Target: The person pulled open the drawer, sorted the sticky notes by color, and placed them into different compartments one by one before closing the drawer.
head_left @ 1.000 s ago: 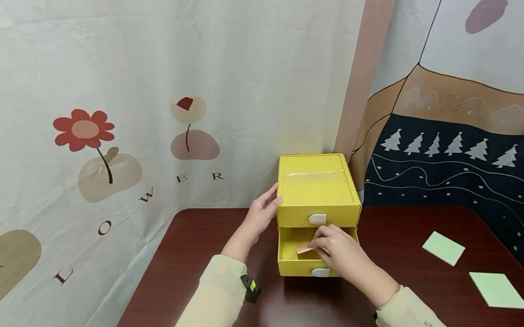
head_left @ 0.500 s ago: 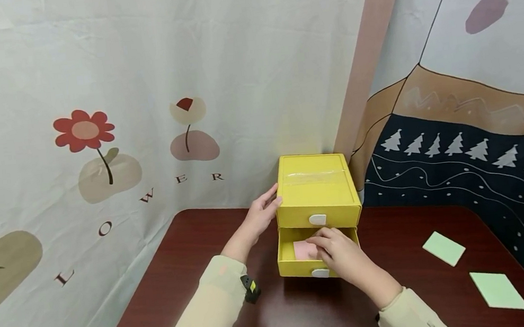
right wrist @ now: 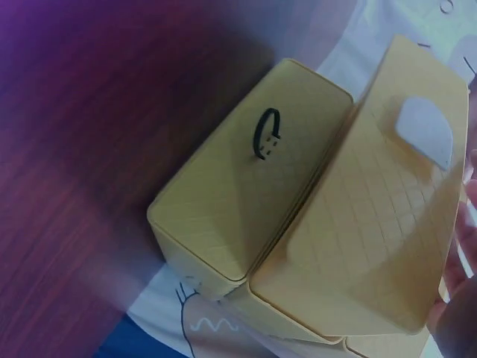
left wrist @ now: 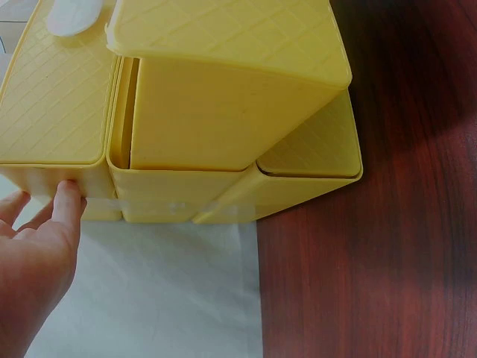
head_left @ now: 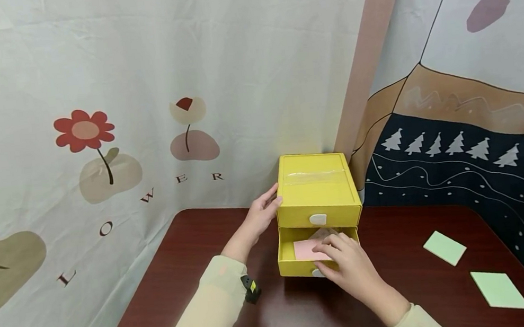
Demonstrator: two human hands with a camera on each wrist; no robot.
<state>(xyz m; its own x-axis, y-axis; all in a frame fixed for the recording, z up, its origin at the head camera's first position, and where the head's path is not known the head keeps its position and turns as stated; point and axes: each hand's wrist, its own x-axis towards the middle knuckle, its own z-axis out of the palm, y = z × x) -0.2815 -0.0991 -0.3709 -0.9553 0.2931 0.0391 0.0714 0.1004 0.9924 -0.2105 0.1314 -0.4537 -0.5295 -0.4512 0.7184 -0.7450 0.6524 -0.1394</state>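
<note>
A yellow drawer cabinet [head_left: 314, 182] stands at the back of the table. Its middle drawer [head_left: 289, 269] is pulled out, and a pink sticky note pad [head_left: 302, 250] lies inside. Over this drawer's front edge is my right hand [head_left: 349, 263], fingers loosely bent, with the fingertips overlapping the pad's right part and the thumb by the white pull tab. Straight fingers of my left hand [head_left: 262, 214] touch the cabinet's left side. The left wrist view shows those fingertips [left wrist: 68, 190] against the top section. Only part of my right hand [right wrist: 458, 261] appears at the right wrist view's edge.
Two pale green sticky note pads [head_left: 445, 247] lie on the dark red table [head_left: 401, 298] to the right. Something clear and crinkled [head_left: 325, 232] shows at the back of the drawer. The bottom drawer has a black handle [right wrist: 266, 134]. A printed curtain [head_left: 234, 81] hangs behind.
The pink pad went from tilted in my right hand's pinch to lying flat in the drawer. My right fingers have let go and spread, shifting slightly right and toward me. My left hand stays still.
</note>
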